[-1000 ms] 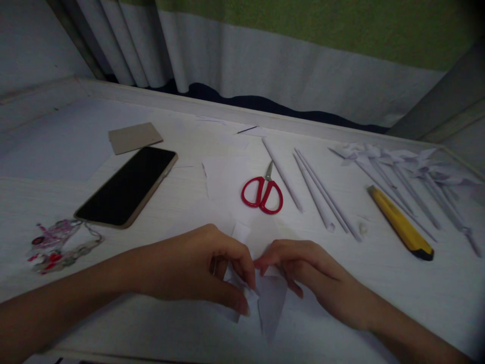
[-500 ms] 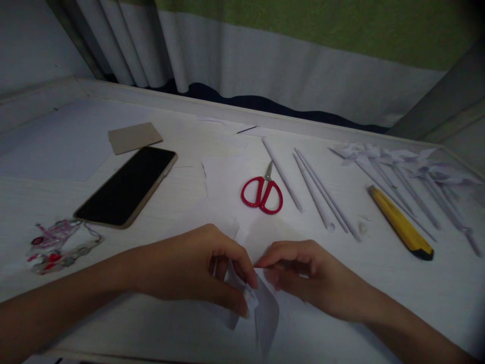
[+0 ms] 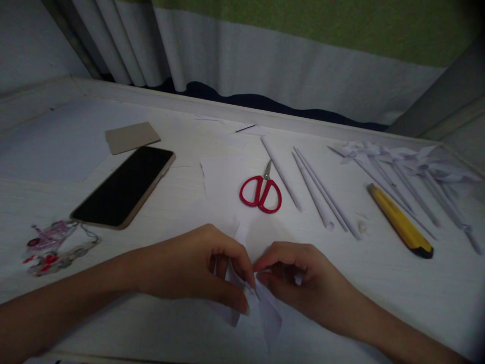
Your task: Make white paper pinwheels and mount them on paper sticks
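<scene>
My left hand [image 3: 197, 265] and my right hand [image 3: 303, 280] meet near the table's front edge over a small folded piece of white paper [image 3: 265, 311]. Both hands pinch it, fingertips almost touching each other at its top. A pointed flap of the paper hangs down below my fingers. Part of the paper is hidden under my left palm.
Red scissors [image 3: 261, 192] lie just beyond my hands. Rolled paper sticks [image 3: 316, 189], a yellow box cutter [image 3: 401, 222] and several paper pinwheels [image 3: 409, 167] lie to the right. A phone [image 3: 123, 186], a brown card [image 3: 132, 136] and a pink trinket [image 3: 56, 245] lie to the left.
My right hand's fingers have curled in closer to my left fingertips, and the paper flap has folded narrower and shifted slightly. The camera view has dipped a little.
</scene>
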Available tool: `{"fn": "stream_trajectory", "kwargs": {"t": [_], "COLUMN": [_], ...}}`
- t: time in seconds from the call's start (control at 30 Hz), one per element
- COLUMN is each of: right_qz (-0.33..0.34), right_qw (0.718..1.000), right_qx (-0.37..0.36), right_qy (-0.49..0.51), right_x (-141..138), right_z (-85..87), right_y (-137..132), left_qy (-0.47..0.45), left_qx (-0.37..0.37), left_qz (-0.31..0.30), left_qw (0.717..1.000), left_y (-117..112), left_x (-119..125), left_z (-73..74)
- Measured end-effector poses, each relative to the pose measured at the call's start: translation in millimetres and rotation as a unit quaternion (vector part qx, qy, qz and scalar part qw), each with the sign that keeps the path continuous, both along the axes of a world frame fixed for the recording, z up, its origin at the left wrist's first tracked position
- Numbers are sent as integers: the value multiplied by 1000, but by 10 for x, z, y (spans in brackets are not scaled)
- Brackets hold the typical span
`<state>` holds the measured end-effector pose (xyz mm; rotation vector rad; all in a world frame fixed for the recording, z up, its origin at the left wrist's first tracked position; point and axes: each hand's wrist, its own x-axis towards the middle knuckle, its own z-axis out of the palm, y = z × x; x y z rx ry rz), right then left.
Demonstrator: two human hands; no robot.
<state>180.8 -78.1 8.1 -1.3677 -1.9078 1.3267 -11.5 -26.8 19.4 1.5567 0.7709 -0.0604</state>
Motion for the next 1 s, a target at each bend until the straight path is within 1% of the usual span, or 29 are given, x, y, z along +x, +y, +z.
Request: {"fn": "stream_trajectory", "kwargs": {"t": [0.13,0.4,0.53,0.73,0.8,0.9,1.0], "right_qz": [-1,-5,-13,-24,-30,-36,-36], "right_qw": [1000,999,998,998,998,998,998], "right_qx": [22,49,62,59,58,55,51], "right_qy": [-8,-9,-5,-9,-7,-2,-3], "right_x": [-6,-17,-27,-46,-55,-65,-65], "right_z": [17,-12,0,-7,-15,-13,1], "right_y": [-5,-59,-79,-78,-77,-88,-107], "left_qy": [-2,0,-1,22,15,6,-3], "left_qx": [-11,-5,32,101,128,166,178], "left_qz": [2,14,7,16,16,7,4], "left_qw": [1000,1000,999,994,992,986,984], "left_y": [-4,-20,-34,-20,-27,-55,-72], "left_x": [-2,3,15,45,41,25,14], "left_z": [-10,-24,4,149,145,89,48]}}
